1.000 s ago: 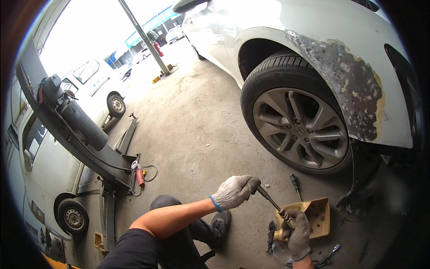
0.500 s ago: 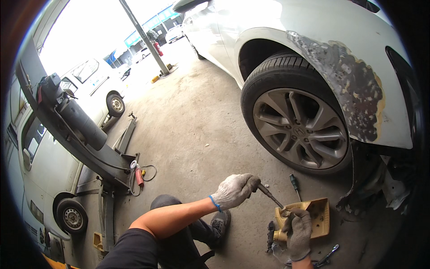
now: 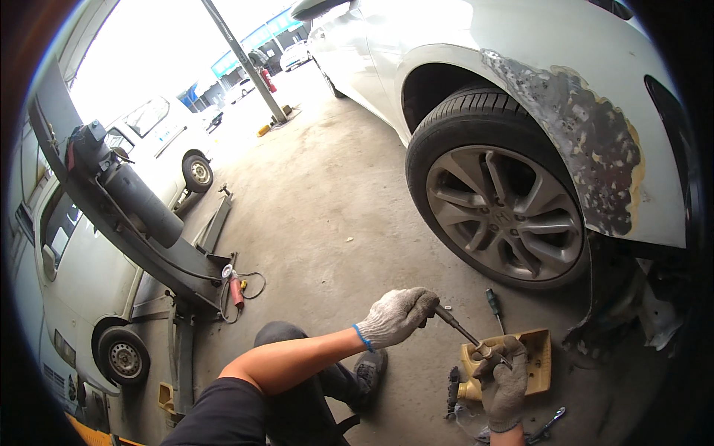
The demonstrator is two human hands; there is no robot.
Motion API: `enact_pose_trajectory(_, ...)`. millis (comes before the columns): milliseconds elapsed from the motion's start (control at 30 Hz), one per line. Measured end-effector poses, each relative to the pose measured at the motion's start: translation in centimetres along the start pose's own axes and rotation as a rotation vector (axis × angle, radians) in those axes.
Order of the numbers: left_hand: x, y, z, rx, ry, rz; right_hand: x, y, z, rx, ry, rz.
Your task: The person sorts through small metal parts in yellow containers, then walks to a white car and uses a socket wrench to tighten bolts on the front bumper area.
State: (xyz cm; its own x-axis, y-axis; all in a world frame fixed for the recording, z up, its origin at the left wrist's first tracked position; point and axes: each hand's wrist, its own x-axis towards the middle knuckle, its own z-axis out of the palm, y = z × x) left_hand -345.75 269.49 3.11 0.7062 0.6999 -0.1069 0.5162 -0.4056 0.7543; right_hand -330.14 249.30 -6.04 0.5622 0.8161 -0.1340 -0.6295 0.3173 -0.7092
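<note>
My left hand (image 3: 401,316), in a white knitted glove with grey fingers, is closed around the dark handle of a screwdriver-like tool (image 3: 462,331). Its thin shaft slants down to the right. In a matching glove, my right hand (image 3: 506,383) pinches a small metal piece (image 3: 487,350) at the shaft's far end; its exact kind cannot be made out. Under and behind that hand lies a yellow plastic jug (image 3: 541,372) cut open as a tray, with small bits inside. A screwdriver (image 3: 492,301) with a dark green handle rests on the floor beyond it.
A white car's front wheel (image 3: 502,212) stands close ahead, below a fender (image 3: 595,149) with a sanded patch. A ratchet-like wrench (image 3: 549,424) lies by my right wrist. At left are a lift post (image 3: 141,230), a red-handled gauge (image 3: 235,290) and a white van (image 3: 85,267).
My right hand has turned and lifted slightly, bringing the small metal piece into clearer sight at the shaft's end. My left hand keeps its hold and has shifted a little right.
</note>
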Motion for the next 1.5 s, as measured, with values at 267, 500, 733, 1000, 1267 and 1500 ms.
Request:
enact_pose_trajectory(267, 0.1, 0.1, -0.4, 0.036, -0.023, -0.032, -0.2, 0.1, -1.8, -0.245, -0.177, 0.114)
enact_pose_trajectory(500, -0.4, -0.9, 0.2, -0.392, 0.026, -0.027, -0.1, 0.5, -1.2, -0.009, -0.146, 0.096)
enact_pose_trajectory(733, 0.0, -1.6, -0.1, -0.566, -0.097, -0.055, 0.2, 0.7, -1.6, -0.042, -0.139, 0.050)
enact_pose_trajectory(1000, 0.4, -0.5, 0.1, -0.556, 0.021, -0.190, -0.3, 0.2, -1.9, -0.141, -0.134, -0.008)
enact_pose_trajectory(1267, -0.4, -0.2, -0.9, -0.449, -0.049, -0.221, -0.6, 1.1, -1.1, -0.169, -0.157, 0.058)
enact_pose_trajectory(1500, 0.6, 1.1, -1.3, -0.347, -0.062, -0.247, -0.2, -1.1, -1.8, -0.492, -0.426, 0.178)
